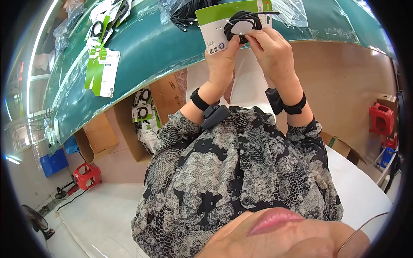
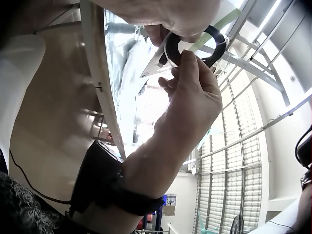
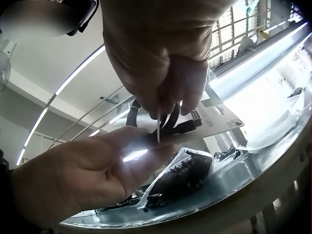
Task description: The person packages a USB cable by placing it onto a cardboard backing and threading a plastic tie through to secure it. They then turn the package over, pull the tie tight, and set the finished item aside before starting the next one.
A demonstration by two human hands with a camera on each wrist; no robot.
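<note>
My left hand [image 1: 221,64] grips a green-and-white packaging card [image 1: 211,36] from below, its thumb against a coiled black USB cable [image 1: 247,16] lying on the card's face. From the right, my right hand [image 1: 275,51] reaches in with thumb and fingertips at the coil's lower edge. In the right wrist view those fingertips pinch a thin white cable tie [image 3: 158,127] that passes by the coil. The cable's metal plug [image 3: 196,118] sticks out beside it, over the card.
On the green table [image 1: 146,47] lie stacked cards [image 1: 105,71] to the left, black cables [image 1: 189,13] at the back and a bag of white ties [image 1: 288,10]. Under the table's edge stands a cardboard box [image 1: 129,124] with packaged cables. Red stools [image 1: 86,175] stand at both sides.
</note>
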